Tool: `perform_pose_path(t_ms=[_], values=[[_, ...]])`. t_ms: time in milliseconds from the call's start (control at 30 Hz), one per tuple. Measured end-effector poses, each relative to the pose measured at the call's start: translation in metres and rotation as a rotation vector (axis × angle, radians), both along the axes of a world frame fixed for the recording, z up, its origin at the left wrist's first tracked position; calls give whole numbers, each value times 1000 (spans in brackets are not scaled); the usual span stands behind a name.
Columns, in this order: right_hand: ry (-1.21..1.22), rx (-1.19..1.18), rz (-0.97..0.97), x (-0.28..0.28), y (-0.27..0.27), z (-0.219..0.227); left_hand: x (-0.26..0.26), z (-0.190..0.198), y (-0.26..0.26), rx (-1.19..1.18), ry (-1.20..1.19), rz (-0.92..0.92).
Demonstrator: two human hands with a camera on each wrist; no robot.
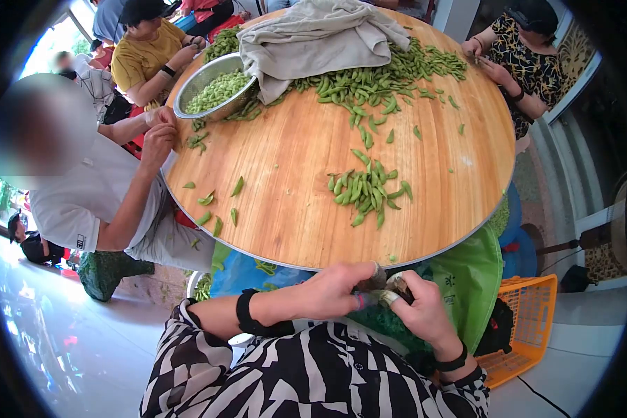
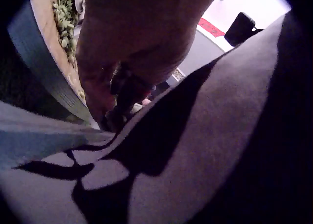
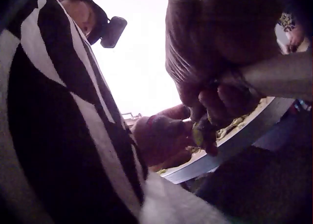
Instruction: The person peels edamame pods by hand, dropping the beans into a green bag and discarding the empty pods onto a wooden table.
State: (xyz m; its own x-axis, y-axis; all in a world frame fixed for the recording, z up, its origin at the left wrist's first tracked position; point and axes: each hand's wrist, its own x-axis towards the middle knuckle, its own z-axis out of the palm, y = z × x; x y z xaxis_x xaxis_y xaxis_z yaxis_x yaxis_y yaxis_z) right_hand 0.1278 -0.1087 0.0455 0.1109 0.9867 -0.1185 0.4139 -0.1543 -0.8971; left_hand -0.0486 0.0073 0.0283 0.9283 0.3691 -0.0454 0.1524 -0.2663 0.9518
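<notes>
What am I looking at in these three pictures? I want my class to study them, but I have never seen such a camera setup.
No machine here: a person wears three cameras. The head view looks down at both hands; each wrist view looks up at that hand from below, dark and blurred.

The round wooden table bears loose green pods, a bigger heap under a grey cloth, and a metal bowl of shelled beans. Other people sit around it.

Below the table's edge, the left hand and right hand meet over the striped lap. The right wrist view shows a small green pod in the right hand's grip. What the left fingers hold is unclear.
</notes>
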Motion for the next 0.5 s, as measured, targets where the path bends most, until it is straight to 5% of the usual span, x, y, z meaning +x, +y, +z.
perform_pose_path(t_ms=[167, 233, 300, 367, 467, 500], values=[[-16, 96, 69, 3, 7, -19, -41, 11, 23, 221, -138, 77], [-108, 184, 123, 10, 7, -32, -63, 27, 35, -264, 99, 339], [122, 61, 35, 5, 2, -27, -79, 43, 46, -347, 271, 533], [354, -61, -60, 9, 0, -24, -106, 30, 73, 308, 198, 502], [636, -138, -116, 20, -6, -26, -104, 48, 91, 1194, 505, 606], [803, -120, -157, 18, -5, -29, -94, 50, 92, 1195, 505, 607]])
